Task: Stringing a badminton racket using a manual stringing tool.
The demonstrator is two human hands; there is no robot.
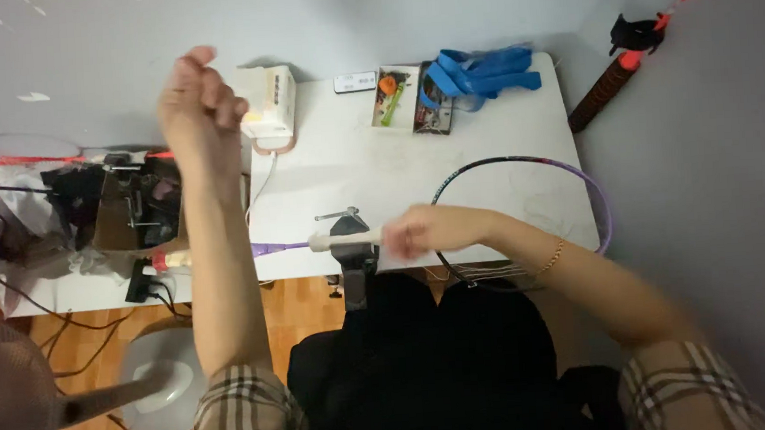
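Pale, bare racket handle (341, 240) with a thin purple shaft, lying across the white table's (484, 147) near edge atop a small black vise (352, 248). Long axis level, left to right — shaft end pointing left. Right hand (426, 231) wrapped around the handle's right end. Left hand (200, 92) raised in a fist (contents not discernible). Purple racket frame (524, 206) just right.

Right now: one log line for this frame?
left hand: raised, fisted | right hand: on racket handle at vise | purple racket frame on white table
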